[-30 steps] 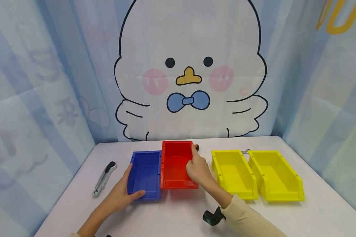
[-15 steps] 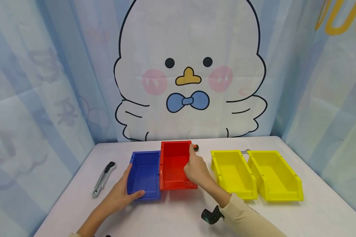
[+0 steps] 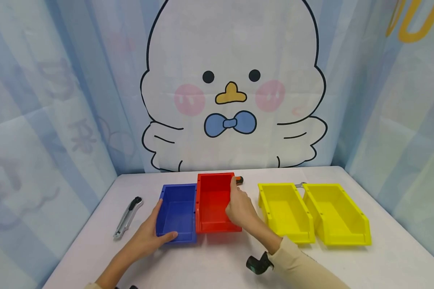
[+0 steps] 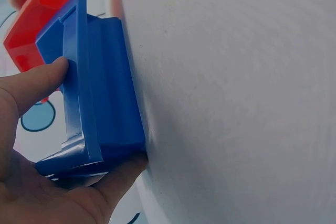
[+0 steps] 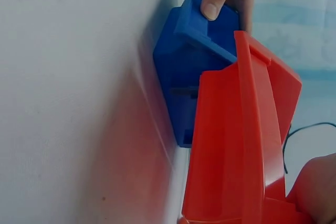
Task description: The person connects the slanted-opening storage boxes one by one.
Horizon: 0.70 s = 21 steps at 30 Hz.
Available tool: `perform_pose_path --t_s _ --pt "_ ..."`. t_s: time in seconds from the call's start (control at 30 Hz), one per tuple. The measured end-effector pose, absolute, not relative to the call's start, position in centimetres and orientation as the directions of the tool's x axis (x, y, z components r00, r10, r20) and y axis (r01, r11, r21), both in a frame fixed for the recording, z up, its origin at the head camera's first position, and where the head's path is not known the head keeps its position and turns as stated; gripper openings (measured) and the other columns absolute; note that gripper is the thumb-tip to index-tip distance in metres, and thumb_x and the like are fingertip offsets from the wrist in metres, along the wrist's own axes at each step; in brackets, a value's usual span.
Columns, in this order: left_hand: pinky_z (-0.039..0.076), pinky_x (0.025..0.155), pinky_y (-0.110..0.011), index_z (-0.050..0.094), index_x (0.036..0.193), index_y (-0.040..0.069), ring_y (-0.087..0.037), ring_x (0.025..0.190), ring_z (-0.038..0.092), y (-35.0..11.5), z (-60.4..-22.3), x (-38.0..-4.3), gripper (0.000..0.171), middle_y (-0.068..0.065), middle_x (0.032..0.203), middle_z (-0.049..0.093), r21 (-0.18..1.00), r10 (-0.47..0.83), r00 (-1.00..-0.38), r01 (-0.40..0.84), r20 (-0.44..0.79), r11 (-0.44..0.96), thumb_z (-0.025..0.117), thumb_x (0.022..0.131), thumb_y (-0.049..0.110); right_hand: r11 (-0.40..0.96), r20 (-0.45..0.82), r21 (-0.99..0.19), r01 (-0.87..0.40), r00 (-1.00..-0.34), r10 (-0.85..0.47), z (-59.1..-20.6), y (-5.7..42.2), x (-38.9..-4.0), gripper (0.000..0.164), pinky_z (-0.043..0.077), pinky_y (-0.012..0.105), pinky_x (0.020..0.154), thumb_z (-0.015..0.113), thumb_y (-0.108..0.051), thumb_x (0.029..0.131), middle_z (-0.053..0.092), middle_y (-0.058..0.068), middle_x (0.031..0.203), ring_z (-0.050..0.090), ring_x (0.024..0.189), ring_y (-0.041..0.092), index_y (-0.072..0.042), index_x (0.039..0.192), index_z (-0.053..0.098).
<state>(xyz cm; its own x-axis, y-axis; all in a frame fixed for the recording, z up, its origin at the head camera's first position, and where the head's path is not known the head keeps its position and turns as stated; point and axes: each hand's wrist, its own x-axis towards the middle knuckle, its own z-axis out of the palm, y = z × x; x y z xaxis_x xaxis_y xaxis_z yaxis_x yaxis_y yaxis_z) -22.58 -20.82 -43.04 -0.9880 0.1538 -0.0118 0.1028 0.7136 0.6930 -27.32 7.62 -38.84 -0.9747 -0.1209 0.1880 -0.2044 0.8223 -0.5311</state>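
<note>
An empty blue storage bin (image 3: pixel 177 214) stands on the white table, with my left hand (image 3: pixel 144 237) gripping its front left corner. In the left wrist view, that thumb lies over the bin's (image 4: pixel 107 87) front edge and fingers reach along its side. Against the blue bin's right side is an empty red storage bin (image 3: pixel 214 202). My right hand (image 3: pixel 243 206) grips the red bin by its right wall, index finger stretched along the rim. The right wrist view shows the red bin (image 5: pixel 220 145) raised off the table, overlapping the blue bin's (image 5: pixel 176 72) side.
Two yellow bins (image 3: pixel 287 212) stand side by side at the right. A utility knife (image 3: pixel 127 218) lies at the left. Behind the red bin an orange and black handle (image 3: pixel 240 180) shows, and a wrench end (image 3: pixel 300 185) between the yellow bins. A black device (image 3: pixel 258 263) is by the right sleeve.
The red bin's front edge has dipped slightly, and my right thumb shows less inside it. My left hand and the blue bin have stayed in place.
</note>
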Motion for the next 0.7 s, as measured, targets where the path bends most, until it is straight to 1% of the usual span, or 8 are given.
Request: perform_pose_path --t_s 0.13,0.3,0.43,0.5,0.53,0.6,0.63,0.7 --pt "0.03 0.125 -0.072 0.001 0.17 0.005 -0.056 0.158 0.024 -20.84 -43.04 -22.64 0.121 -0.03 0.175 0.013 0.695 0.156 -0.988 0.107 -0.007 0.711 0.084 0.09 0.042 0.827 0.191 -0.525 -0.201 -0.975 -0.116 -38.98 7.53 -27.29 0.083 0.046 0.027 0.054 0.059 0.009 0.09 0.066 0.017 0.092 0.048 0.057 0.02 0.007 0.165 0.021" --pt "0.031 0.124 -0.072 0.002 0.17 0.003 -0.056 0.158 0.026 -20.89 -43.13 -22.62 0.121 -0.031 0.175 0.014 0.693 0.163 -0.987 0.112 -0.007 0.712 0.084 0.09 0.042 0.823 0.176 -0.533 -0.199 -0.977 -0.123 -39.09 7.51 -27.33 0.083 0.041 0.024 0.049 0.058 0.009 0.091 0.064 0.017 0.088 0.041 0.052 0.018 0.008 0.165 0.021" --pt "0.031 0.124 -0.073 0.002 0.17 0.002 -0.057 0.158 0.026 -20.99 -43.12 -22.55 0.121 -0.031 0.174 0.014 0.688 0.171 -0.985 0.116 -0.012 0.717 0.084 0.09 0.042 0.822 0.161 -0.536 -0.193 -0.979 -0.125 -39.28 7.6 -27.3 0.084 0.04 0.025 0.049 0.057 0.008 0.091 0.063 0.016 0.087 0.042 0.053 0.019 0.007 0.166 0.019" --pt "0.03 0.125 -0.072 0.002 0.17 0.003 -0.057 0.158 0.025 -21.03 -43.05 -22.55 0.121 -0.031 0.175 0.013 0.684 0.171 -0.985 0.118 -0.011 0.72 0.084 0.09 0.043 0.822 0.168 -0.536 -0.193 -0.978 -0.12 -39.36 7.65 -27.3 0.082 0.044 0.029 0.051 0.056 0.006 0.092 0.068 0.022 0.1 0.047 0.056 0.023 0.006 0.166 0.02" --pt "0.03 0.125 -0.072 0.002 0.17 0.003 -0.056 0.158 0.025 -21.05 -43.03 -22.58 0.121 -0.031 0.175 0.014 0.683 0.171 -0.985 0.119 -0.008 0.72 0.084 0.09 0.043 0.825 0.184 -0.529 -0.2 -0.976 -0.119 -39.36 7.68 -27.26 0.081 0.051 0.033 0.055 0.055 0.005 0.092 0.07 0.026 0.111 0.056 0.062 0.027 0.006 0.165 0.022" --pt "0.03 0.125 -0.072 0.002 0.17 0.003 -0.057 0.158 0.025 -21.08 -42.99 -22.65 0.121 -0.031 0.174 0.014 0.683 0.169 -0.986 0.122 -0.002 0.72 0.084 0.09 0.042 0.83 0.212 -0.516 -0.211 -0.97 -0.115 -39.28 7.71 -27.18 0.077 0.064 0.042 0.074 0.055 0.003 0.093 0.062 0.034 0.138 0.071 0.089 0.038 0.005 0.165 0.026" --pt "0.03 0.125 -0.072 0.002 0.17 0.003 -0.056 0.158 0.026 -21.07 -42.99 -22.69 0.121 -0.032 0.174 0.015 0.683 0.168 -0.986 0.122 -0.001 0.72 0.084 0.09 0.042 0.836 0.237 -0.499 -0.229 -0.964 -0.123 -39.23 7.7 -27.16 0.075 0.064 0.048 0.09 0.054 0.002 0.093 0.054 0.038 0.148 0.07 0.109 0.044 0.006 0.164 0.029" --pt "0.031 0.125 -0.072 0.002 0.17 0.003 -0.057 0.157 0.027 -21.05 -43.06 -22.74 0.121 -0.032 0.174 0.016 0.683 0.167 -0.986 0.121 -0.002 0.72 0.084 0.09 0.042 0.846 0.284 -0.464 -0.261 -0.949 -0.137 -39.08 7.54 -27.01 0.069 0.05 0.056 0.118 0.055 -0.001 0.096 0.04 0.038 0.162 0.052 0.142 0.053 0.006 0.162 0.034"
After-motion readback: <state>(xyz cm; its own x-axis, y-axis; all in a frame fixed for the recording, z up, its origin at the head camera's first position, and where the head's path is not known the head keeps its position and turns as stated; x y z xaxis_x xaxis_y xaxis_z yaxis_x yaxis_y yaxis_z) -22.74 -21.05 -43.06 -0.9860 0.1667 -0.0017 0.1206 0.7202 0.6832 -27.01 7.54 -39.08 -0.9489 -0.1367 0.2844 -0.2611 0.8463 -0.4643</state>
